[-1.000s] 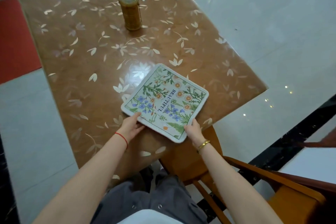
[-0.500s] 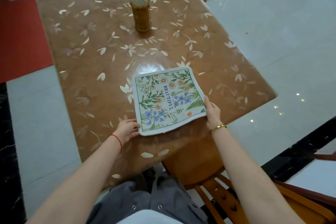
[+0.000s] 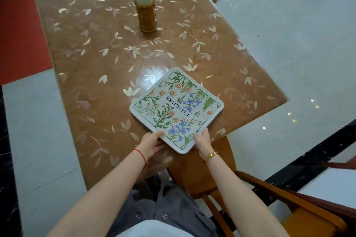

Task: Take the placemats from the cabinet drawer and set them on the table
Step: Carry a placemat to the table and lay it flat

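A square white placemat [image 3: 176, 108] with flowers and the word BEAUTIFUL lies flat on the brown leaf-patterned table [image 3: 100, 59], turned like a diamond, its near corner at the table's front edge. My left hand [image 3: 153, 143] holds the mat's near-left edge, fingers on top. On the near-right edge, beside that near corner, my right hand [image 3: 202, 140] grips it. The cabinet drawer is out of view.
A golden cylindrical container [image 3: 146, 15] with a domed lid stands at the table's middle. A wooden chair [image 3: 212, 177] is tucked under the near end, another wooden chair [image 3: 300, 208] at lower right. Glossy white floor lies to the right, a red mat [image 3: 19, 40] to the left.
The placemat has been rotated on the table into a diamond orientation. Both hands have come together at its near corner.
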`<control>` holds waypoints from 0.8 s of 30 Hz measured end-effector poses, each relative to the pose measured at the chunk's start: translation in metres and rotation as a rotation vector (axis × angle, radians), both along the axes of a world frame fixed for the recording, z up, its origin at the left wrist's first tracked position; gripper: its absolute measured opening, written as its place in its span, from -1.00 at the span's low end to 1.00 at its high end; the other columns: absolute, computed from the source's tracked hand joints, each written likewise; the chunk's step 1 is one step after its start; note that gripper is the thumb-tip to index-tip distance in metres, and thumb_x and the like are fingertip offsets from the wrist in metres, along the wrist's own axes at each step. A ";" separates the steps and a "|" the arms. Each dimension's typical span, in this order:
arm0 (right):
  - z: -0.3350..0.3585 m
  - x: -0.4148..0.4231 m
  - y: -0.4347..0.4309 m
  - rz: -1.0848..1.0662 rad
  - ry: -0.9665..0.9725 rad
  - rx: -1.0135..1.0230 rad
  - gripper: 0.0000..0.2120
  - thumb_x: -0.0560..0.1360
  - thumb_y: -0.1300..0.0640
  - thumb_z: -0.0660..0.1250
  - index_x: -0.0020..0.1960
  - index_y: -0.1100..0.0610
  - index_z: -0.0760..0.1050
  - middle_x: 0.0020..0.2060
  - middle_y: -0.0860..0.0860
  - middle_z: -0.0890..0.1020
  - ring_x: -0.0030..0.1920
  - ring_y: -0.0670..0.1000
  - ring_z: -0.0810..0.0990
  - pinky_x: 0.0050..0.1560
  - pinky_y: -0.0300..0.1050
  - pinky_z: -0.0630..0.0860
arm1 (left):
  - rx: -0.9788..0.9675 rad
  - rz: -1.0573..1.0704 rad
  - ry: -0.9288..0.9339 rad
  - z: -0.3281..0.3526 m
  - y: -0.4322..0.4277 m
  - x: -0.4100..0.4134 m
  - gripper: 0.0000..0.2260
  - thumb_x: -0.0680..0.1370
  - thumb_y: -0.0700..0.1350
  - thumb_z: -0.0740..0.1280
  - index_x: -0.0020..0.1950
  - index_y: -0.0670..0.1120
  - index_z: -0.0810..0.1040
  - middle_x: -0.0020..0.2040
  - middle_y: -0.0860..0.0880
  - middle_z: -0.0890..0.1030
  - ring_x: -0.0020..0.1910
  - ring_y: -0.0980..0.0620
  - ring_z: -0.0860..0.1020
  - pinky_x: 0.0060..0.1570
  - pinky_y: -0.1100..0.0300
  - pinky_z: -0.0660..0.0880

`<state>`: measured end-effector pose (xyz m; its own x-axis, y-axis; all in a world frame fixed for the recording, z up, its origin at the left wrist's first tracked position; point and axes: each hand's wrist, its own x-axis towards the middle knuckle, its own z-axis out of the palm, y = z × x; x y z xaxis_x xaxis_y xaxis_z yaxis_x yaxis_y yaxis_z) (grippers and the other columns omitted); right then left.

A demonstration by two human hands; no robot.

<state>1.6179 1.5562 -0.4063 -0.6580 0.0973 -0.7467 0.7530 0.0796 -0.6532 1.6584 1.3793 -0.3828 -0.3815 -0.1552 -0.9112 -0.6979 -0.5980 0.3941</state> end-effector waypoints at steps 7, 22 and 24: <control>0.005 -0.047 0.043 0.441 0.147 0.233 -0.58 0.54 0.28 0.15 0.31 -0.08 0.35 0.17 -0.13 0.58 0.13 -0.01 0.60 0.06 -0.10 0.59 | -0.202 0.353 -0.013 -0.003 -0.059 0.006 -0.64 0.52 -0.31 0.36 0.33 -0.21 0.51 0.17 -0.19 0.63 0.05 -0.11 0.60 0.02 0.04 0.58; 0.012 -0.091 0.066 0.086 0.205 0.312 -0.66 0.44 0.27 0.39 0.21 0.20 0.52 0.00 0.04 0.62 -0.11 0.02 0.65 -0.11 -0.09 0.63 | -0.362 -0.344 0.104 -0.020 -0.033 0.039 -0.65 0.40 -0.37 0.49 0.05 -0.11 0.46 0.08 -0.22 0.65 0.04 -0.15 0.66 -0.04 -0.03 0.66; 0.007 -0.087 0.072 0.119 0.212 0.409 -0.73 0.45 0.24 0.37 0.15 0.16 0.56 0.00 0.04 0.65 -0.06 0.02 0.66 -0.05 -0.06 0.63 | -0.399 -0.351 0.098 -0.020 -0.028 0.039 -0.61 0.42 -0.35 0.49 0.14 -0.11 0.44 0.04 -0.15 0.64 0.04 -0.13 0.65 0.02 -0.04 0.64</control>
